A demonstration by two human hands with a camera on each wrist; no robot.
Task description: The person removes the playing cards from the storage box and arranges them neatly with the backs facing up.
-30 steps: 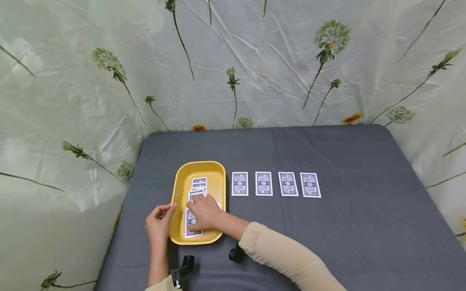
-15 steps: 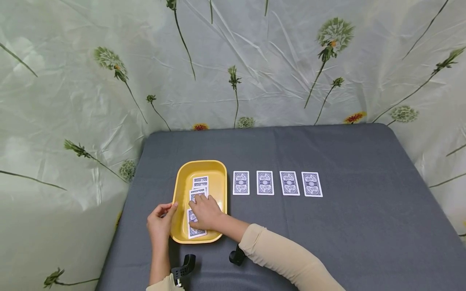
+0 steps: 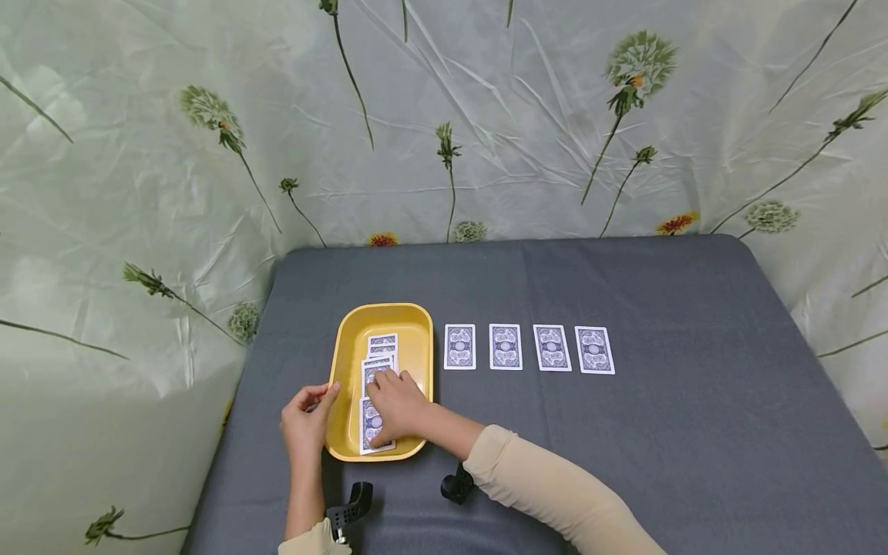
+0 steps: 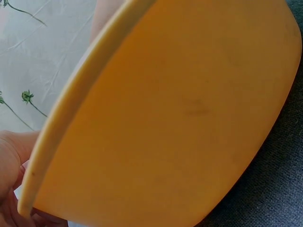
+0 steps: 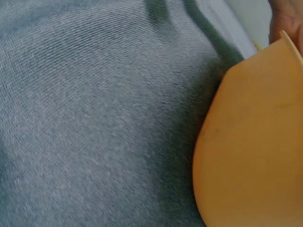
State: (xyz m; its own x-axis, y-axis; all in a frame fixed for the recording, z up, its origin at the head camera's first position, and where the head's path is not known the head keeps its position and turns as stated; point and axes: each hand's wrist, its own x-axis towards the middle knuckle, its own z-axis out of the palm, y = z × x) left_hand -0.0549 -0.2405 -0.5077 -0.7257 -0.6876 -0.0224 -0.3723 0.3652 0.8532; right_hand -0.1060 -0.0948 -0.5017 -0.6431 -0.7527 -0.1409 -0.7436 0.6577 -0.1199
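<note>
Right hand [image 3: 401, 408] is reaching over the right edge of the yellow tray [image 3: 415, 347], fingers half bent and spread, thumb set well apart; it is touching cards, but whether it is pinching one I cannot tell. Left hand [image 3: 303, 425] is pinching the tray's left edge between thumb and fingers.

Change: right hand is shifting slightly toward the tray's right edge, and the lower card [image 3: 371, 420], lying by the tray's near edge, is sliding a little the same way. Left hand is keeping its place. Meaning, as I am judging it: handling is going on inside the tray, with no card seeming to be leaving it.

Counts: one tray, sitting toward the table's left edge. Four face-down cards [image 3: 506, 347] are forming a row beyond its right edge, all apart. Inside, an overlapping column of upper cards [image 3: 382, 348] is running down from the far edge toward the lower card; at least four altogether, exact number hidden by overlap. Two black wrist devices [image 3: 352, 505] are showing near the table's near edge.
</note>
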